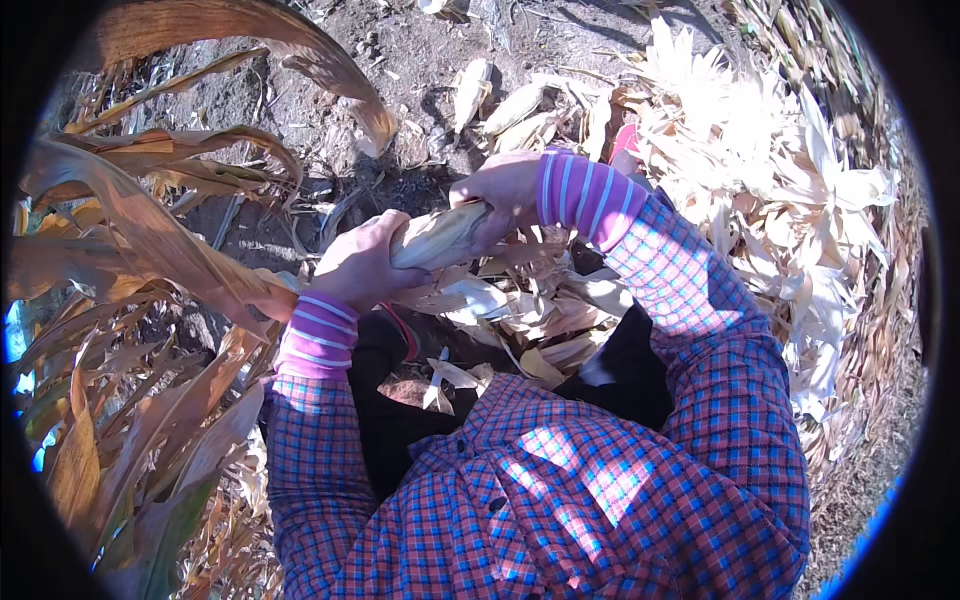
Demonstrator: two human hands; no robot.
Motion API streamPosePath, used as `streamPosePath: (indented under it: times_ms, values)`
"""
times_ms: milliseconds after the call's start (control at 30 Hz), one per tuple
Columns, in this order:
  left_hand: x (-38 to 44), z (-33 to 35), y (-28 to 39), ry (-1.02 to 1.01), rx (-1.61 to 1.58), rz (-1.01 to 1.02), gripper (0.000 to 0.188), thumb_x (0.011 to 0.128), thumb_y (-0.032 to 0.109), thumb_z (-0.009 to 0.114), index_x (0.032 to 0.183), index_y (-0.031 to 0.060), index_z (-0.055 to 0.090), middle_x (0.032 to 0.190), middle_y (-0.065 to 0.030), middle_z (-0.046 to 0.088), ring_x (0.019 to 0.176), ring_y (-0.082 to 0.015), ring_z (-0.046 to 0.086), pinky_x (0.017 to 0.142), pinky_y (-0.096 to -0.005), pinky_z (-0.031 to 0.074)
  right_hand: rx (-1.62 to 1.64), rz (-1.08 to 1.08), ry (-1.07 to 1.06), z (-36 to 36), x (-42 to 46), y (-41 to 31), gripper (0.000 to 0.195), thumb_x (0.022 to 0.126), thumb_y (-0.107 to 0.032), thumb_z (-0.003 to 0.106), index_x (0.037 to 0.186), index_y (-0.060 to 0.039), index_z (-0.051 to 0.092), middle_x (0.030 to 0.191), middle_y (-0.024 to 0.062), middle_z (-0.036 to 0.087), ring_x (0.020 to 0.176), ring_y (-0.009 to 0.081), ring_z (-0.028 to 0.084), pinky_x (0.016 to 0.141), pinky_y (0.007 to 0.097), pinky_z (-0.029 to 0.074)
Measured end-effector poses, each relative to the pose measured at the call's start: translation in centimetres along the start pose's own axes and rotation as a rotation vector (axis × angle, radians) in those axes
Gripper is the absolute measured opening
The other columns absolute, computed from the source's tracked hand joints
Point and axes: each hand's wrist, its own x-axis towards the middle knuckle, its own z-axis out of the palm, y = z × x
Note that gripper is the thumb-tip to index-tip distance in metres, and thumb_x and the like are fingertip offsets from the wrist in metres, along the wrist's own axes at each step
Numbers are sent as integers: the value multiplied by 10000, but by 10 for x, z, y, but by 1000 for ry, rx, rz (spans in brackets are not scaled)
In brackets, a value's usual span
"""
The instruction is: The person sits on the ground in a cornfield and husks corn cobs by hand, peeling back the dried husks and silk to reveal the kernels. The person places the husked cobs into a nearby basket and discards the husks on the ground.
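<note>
An ear of corn in its dry husk (pixel 440 236) lies between my two hands, above the ground in front of me. My left hand (pixel 365 259) is closed around its left end, with the thumb along the near side. My right hand (pixel 501 193) grips the other end, the fingers bent over the husk. How much of the cob is bare under my fingers cannot be seen. Loose dry husks (pixel 536 307) lie below the ear, between my legs.
Dry corn stalks and leaves (pixel 172 225) stand close at the left, near my left wrist. A large heap of pale husks (pixel 780 172) lies at the right. Several corn ears (pixel 517 109) rest on the bare soil (pixel 337 30) beyond my hands.
</note>
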Motion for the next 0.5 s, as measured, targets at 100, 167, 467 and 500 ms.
streamPosePath:
  times_ms: [100, 167, 467, 500]
  values:
    - [6, 17, 3, 352, -61, -125, 650, 674, 375, 762, 1165, 35, 505, 935, -184, 637, 844, -314, 631, 765, -379, 486, -529, -111, 1039, -32, -40, -10, 390, 821, -306, 659, 1133, -89, 570, 978, 130, 638, 860, 303, 626, 741, 375, 493]
    - [3, 1, 17, 387, -547, -183, 644, 717, 383, 748, 1173, 8, 490, 952, -177, 633, 858, -263, 629, 770, -358, 496, -256, -28, 1259, -46, -71, -24, 362, 858, -254, 636, 1161, -74, 553, 1037, 105, 625, 891, 229, 622, 754, 331, 493]
    - [-4, 23, 59, 263, -470, -150, 658, 793, 412, 675, 1196, -43, 424, 1027, -230, 610, 957, -318, 615, 826, -380, 466, 1055, -28, 873, 4, -36, -28, 457, 862, -323, 652, 1176, -9, 543, 1051, 52, 613, 959, 122, 553, 836, 266, 460]
    - [-7, 29, 63, 248, -515, -138, 671, 790, 402, 681, 1209, -43, 403, 1042, -235, 605, 976, -325, 611, 835, -381, 465, 1034, -83, 890, 5, -29, -21, 406, 873, -296, 641, 1153, -14, 560, 1012, 35, 618, 923, 112, 552, 813, 260, 459]
